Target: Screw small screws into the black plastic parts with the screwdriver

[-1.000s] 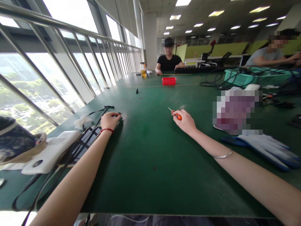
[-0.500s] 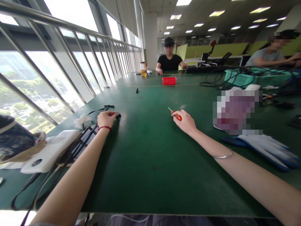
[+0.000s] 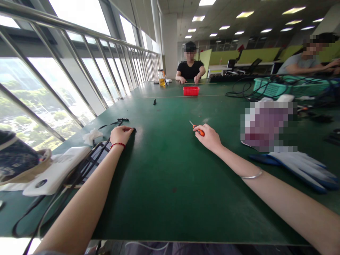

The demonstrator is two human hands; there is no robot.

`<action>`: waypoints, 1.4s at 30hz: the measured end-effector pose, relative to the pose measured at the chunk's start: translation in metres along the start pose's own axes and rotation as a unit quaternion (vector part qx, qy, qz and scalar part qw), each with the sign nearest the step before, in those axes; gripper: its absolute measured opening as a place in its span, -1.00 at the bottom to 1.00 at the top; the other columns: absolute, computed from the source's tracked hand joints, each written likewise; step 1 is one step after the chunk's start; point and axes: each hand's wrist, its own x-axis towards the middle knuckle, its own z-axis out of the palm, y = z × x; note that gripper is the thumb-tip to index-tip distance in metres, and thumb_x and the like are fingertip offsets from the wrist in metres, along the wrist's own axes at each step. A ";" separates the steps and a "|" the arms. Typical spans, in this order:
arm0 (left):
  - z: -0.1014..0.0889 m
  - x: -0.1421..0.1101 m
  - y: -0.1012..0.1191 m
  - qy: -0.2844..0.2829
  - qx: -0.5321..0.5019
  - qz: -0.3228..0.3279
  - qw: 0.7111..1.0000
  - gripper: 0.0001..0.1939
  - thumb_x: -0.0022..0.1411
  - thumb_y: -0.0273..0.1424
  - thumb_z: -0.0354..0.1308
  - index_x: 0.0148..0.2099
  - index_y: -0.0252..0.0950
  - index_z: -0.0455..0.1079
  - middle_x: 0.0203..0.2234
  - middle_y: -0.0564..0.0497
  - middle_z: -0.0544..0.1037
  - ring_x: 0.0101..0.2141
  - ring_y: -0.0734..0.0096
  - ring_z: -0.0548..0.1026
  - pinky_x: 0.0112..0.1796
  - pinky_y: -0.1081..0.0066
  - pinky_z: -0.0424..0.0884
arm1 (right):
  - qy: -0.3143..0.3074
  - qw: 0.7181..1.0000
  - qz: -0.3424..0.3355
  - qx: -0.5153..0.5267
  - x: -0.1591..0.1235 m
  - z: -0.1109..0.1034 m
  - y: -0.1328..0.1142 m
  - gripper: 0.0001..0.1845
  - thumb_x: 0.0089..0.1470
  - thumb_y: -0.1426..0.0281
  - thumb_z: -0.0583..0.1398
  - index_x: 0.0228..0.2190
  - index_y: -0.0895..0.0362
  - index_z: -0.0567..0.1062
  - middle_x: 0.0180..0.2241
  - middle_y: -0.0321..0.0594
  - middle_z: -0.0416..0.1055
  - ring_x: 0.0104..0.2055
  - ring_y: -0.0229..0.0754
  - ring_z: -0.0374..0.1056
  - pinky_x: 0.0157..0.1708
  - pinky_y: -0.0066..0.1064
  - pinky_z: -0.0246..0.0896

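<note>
My left hand (image 3: 120,135) rests at the left side of the green table (image 3: 159,170), its fingers pinched on a small black piece (image 3: 134,130) whose kind I cannot make out. Most of that piece is hidden by the fingertips. In my right hand (image 3: 209,136) is a screwdriver (image 3: 199,131) with an orange and black handle, its thin shaft pointing up and to the left. Beyond my left hand lies a black strap with a dark end piece (image 3: 123,119). Farther off, another small black part (image 3: 154,102) stands on the table.
A phone (image 3: 92,163) with cords over it, a white device (image 3: 57,173) and crumpled tissue (image 3: 92,136) lie left. Blue-white gloves (image 3: 302,168) and a teal basket (image 3: 284,88) with cables are right. A red basket (image 3: 191,91) stands before a person (image 3: 190,69) opposite.
The person opposite has brought one hand inward behind the red basket. My left hand has shifted very slightly with the black piece; my right hand holds the screwdriver almost still.
</note>
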 end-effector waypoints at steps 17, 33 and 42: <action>-0.002 0.001 -0.002 -0.030 0.017 0.021 0.999 -0.61 0.00 -0.21 0.16 -0.13 -0.28 0.51 -0.25 -0.05 0.58 -0.23 0.19 0.50 -0.22 0.36 0.40 | 0.021 1.000 -0.014 0.001 -0.001 0.002 0.001 -0.77 -0.06 0.32 0.12 -0.30 0.00 0.48 -0.33 -0.26 0.34 -0.37 -0.19 0.29 -0.49 -0.43 0.08; 0.046 -0.070 0.131 -0.202 -0.105 0.348 0.909 -0.73 0.07 -0.37 0.16 -0.13 -0.24 0.46 -0.31 0.03 0.58 -0.27 0.35 0.51 -0.19 0.40 0.40 | 0.195 0.971 -0.087 0.111 0.055 -0.071 -0.051 -0.76 0.01 0.23 0.09 -0.58 0.08 0.25 -0.59 -0.32 0.23 -0.52 -0.27 0.15 -0.47 -0.43 0.05; 0.063 -0.089 0.137 -0.154 -0.093 0.397 0.900 -0.83 0.14 -0.38 0.11 -0.23 -0.20 0.50 -0.31 0.03 0.55 -0.21 0.31 0.43 -0.15 0.36 0.35 | 0.166 0.979 -0.072 0.089 0.054 -0.057 -0.050 -0.78 -0.05 0.27 0.09 -0.63 0.07 0.22 -0.62 -0.33 0.19 -0.55 -0.27 0.09 -0.47 -0.41 0.03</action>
